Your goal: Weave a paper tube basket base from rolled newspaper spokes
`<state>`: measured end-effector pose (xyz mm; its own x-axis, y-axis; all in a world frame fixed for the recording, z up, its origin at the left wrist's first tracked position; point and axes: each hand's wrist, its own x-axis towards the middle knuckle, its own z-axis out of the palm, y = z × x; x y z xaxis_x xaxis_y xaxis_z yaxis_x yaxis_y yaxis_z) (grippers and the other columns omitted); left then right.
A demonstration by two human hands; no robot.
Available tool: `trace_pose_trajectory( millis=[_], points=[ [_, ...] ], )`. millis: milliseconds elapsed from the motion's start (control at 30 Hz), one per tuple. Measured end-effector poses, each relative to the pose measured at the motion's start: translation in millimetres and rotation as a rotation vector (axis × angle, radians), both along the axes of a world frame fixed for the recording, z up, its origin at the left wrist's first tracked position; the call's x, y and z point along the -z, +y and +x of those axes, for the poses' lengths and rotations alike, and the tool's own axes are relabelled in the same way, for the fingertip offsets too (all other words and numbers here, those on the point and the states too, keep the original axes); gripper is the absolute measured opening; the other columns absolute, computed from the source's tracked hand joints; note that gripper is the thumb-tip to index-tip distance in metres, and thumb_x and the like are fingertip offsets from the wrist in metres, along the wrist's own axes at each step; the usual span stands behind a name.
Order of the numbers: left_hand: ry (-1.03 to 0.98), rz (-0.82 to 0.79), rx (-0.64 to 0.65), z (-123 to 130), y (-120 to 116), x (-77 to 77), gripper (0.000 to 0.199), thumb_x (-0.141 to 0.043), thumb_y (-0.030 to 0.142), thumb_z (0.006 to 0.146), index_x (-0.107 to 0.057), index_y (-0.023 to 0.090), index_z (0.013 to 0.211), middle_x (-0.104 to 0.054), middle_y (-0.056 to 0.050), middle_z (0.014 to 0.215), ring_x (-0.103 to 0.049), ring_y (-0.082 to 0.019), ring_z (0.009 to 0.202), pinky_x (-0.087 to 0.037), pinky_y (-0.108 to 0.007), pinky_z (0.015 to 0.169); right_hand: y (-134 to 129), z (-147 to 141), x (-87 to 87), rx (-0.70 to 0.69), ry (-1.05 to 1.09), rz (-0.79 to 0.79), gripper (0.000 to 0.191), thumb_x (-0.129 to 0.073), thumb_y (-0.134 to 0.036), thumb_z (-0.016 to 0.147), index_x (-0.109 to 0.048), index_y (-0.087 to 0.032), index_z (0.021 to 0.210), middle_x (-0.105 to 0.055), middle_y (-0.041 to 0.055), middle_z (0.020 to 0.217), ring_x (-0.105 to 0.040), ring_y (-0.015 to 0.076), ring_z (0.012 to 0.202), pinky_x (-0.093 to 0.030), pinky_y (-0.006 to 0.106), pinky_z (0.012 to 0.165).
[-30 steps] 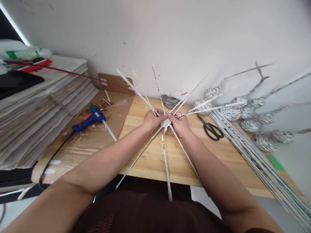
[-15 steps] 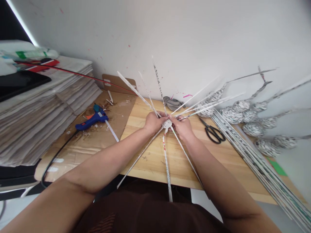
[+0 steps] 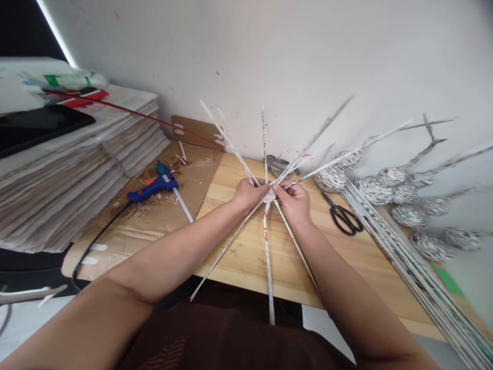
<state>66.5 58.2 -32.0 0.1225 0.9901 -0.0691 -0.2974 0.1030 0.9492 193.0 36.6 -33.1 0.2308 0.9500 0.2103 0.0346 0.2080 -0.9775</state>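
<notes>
Several rolled newspaper strips spread like spokes from a small woven paper centre held just above the wooden table. My left hand grips the left side of this centre, thumb on top and fingers partly hidden beneath. On the right side, my right hand pinches a strip close to the centre between thumb and fingers. Three strips point down toward my lap; others rise toward the wall on the left, middle and right.
A blue glue gun rests on cardboard at left, beside stacked newspapers. Black scissors, a bundle of paper tubes and woven paper balls are at right. A grey object lies by the wall.
The upper right strips have shifted and spread, one now rising more steeply. My right hand's fingers have moved slightly at the centre. The whole view has shifted a little.
</notes>
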Motion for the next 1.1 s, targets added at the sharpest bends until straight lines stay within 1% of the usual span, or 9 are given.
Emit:
trace_pose_trajectory(
  millis=[133,200,267,400,567,733,867,967,1100],
  points=[
    [-0.008,-0.024,-0.017,-2,0,-1.8,0.013,-0.079,0.02,0.063,-0.074,0.013,0.072,-0.071,-0.004,0.064,-0.064,-0.014,0.057,-0.052,-0.026,0.063,2,3,4.1,-0.045,-0.069,-0.011,0.031,-0.075,-0.041,0.069,-0.071,-0.02,0.091,-0.073,0.0022,0.082,-0.066,0.0171,0.07,-0.052,0.029,0.065],
    [-0.005,-0.026,-0.041,-3,0,-2.3,0.01,-0.079,0.018,0.062,-0.073,0.013,0.068,-0.07,-0.003,0.062,-0.063,-0.014,0.056,-0.052,-0.026,0.062,2,4,5.1,-0.064,-0.081,-0.02,0.037,-0.074,-0.04,0.07,-0.072,-0.02,0.101,-0.073,0.0018,0.083,-0.066,0.0174,0.071,-0.053,0.029,0.066],
    [-0.018,-0.025,-0.063,-3,0,-2.4,0.009,-0.078,0.017,0.062,-0.071,0.013,0.066,-0.069,-0.002,0.062,-0.063,-0.014,0.057,-0.052,-0.026,0.062,1,4,5.0,-0.062,-0.084,-0.027,0.04,-0.073,-0.04,0.071,-0.071,-0.02,0.106,-0.073,0.0015,0.081,-0.067,0.0174,0.068,-0.053,0.029,0.065],
    [-0.069,-0.003,-0.04,-5,1,-1.2,0.013,-0.079,0.018,0.061,-0.071,0.013,0.07,-0.07,-0.004,0.067,-0.063,-0.014,0.061,-0.052,-0.027,0.065,0,4,3.1,-0.038,-0.133,-0.053,0.032,-0.071,-0.043,0.073,-0.071,-0.019,0.094,-0.075,0.0046,0.087,-0.069,0.0192,0.072,-0.054,0.03,0.065],
    [-0.108,0.0,0.021,-7,4,1.9,0.016,-0.081,0.023,0.06,-0.069,0.015,0.067,-0.068,-0.002,0.062,-0.062,-0.014,0.057,-0.051,-0.027,0.061,-1,5,1.5,-0.07,-0.222,-0.081,0.032,-0.069,-0.042,0.075,-0.072,-0.019,0.098,-0.075,0.0044,0.081,-0.068,0.0194,0.068,-0.054,0.03,0.064],
    [-0.005,-0.004,-0.004,-8,2,-3.6,0.016,-0.08,0.022,0.062,-0.069,0.013,0.069,-0.067,-0.001,0.06,-0.06,-0.012,0.055,-0.05,-0.027,0.062,-8,3,-7.8,0.063,-0.448,-0.018,0.028,-0.069,-0.037,0.074,-0.075,-0.019,0.095,-0.071,0.0026,0.071,-0.063,0.0168,0.062,-0.049,0.028,0.064],
    [-0.082,0.011,0.063,-7,-3,-9.9,0.02,-0.082,0.022,0.058,-0.067,0.013,0.067,-0.065,-0.001,0.059,-0.059,-0.012,0.055,-0.049,-0.027,0.062,-13,0,-15.5,0.174,-0.525,0.03,0.025,-0.07,-0.04,0.074,-0.075,-0.017,0.083,-0.069,0.0015,0.064,-0.06,0.0156,0.058,-0.046,0.027,0.06],
    [-0.102,0.012,0.112,-6,-4,-11.4,0.025,-0.085,0.024,0.055,-0.065,0.013,0.065,-0.065,-0.001,0.058,-0.059,-0.012,0.056,-0.049,-0.028,0.065,-14,1,-17.1,0.216,-0.562,0.084,0.033,-0.063,-0.049,0.08,-0.071,-0.017,0.072,-0.067,0.002,0.061,-0.059,0.0153,0.056,-0.044,0.026,0.058],
    [-0.062,0.015,0.138,-7,-3,-10.2,0.027,-0.086,0.025,0.054,-0.065,0.012,0.067,-0.065,-0.002,0.059,-0.059,-0.013,0.054,-0.048,-0.028,0.063,-12,5,-15.7,0.204,-0.548,0.049,0.046,-0.054,-0.057,0.086,-0.065,-0.018,0.064,-0.063,0.0023,0.054,-0.059,0.0158,0.053,-0.044,0.026,0.056]
  ],
)
